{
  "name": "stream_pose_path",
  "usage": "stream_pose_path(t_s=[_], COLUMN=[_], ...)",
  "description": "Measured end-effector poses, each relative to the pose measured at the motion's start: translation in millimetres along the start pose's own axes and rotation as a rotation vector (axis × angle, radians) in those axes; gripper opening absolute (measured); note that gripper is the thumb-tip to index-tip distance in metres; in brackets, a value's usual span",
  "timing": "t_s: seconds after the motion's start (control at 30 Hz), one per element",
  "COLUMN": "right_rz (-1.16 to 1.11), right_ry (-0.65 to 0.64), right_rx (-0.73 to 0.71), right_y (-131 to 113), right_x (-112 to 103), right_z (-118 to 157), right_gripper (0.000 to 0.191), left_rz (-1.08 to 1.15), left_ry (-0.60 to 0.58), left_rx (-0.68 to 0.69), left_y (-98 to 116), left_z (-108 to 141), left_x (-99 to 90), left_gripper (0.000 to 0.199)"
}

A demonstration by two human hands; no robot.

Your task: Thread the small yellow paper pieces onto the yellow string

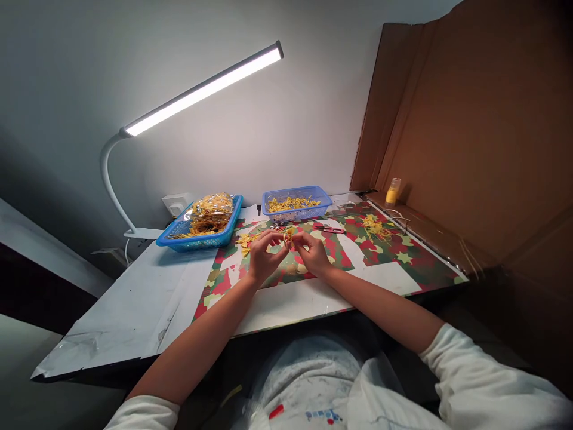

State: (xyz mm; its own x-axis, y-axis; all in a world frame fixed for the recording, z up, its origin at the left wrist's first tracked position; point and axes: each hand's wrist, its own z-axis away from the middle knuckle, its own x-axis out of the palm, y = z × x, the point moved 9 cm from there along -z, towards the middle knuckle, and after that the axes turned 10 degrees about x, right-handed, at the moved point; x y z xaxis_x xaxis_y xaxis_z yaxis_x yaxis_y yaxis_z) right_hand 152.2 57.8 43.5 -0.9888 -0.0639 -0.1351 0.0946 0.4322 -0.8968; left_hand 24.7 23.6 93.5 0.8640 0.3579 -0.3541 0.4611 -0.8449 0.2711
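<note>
My left hand and my right hand meet over the middle of the patterned table covering. Between their fingertips is a small gold ribbon bow, pinched from both sides; its finer details are too small to make out. More gold ribbon bows lie just left of my left hand. Behind my right hand rests a pair of small snips with red handles. A few tiny dark items lie behind the fingers, too small to name.
A blue basket with gold pieces and a plastic bag stands at left, under a lit lamp. A lavender basket of gold pieces stands at the back. Yellow strings and a yellow-filled bottle are right, beside a cardboard wall.
</note>
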Motion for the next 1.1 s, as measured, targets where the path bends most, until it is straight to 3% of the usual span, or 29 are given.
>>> stream_pose_path(t_s=[0.3,1.1], right_rz=[-0.004,0.102], right_ry=[-0.035,-0.029], right_rx=[-0.005,0.042], right_y=[-6.5,-9.3], right_x=[2.5,3.4], right_z=[1.9,5.0], right_gripper=[0.014,0.011], left_rz=[-0.017,0.067], left_ry=[0.004,-0.018], left_rx=[0.013,-0.197], left_y=[-3.1,-25.3], left_z=[-0.5,6.3], left_x=[-1.4,7.3], left_gripper=[0.016,0.021])
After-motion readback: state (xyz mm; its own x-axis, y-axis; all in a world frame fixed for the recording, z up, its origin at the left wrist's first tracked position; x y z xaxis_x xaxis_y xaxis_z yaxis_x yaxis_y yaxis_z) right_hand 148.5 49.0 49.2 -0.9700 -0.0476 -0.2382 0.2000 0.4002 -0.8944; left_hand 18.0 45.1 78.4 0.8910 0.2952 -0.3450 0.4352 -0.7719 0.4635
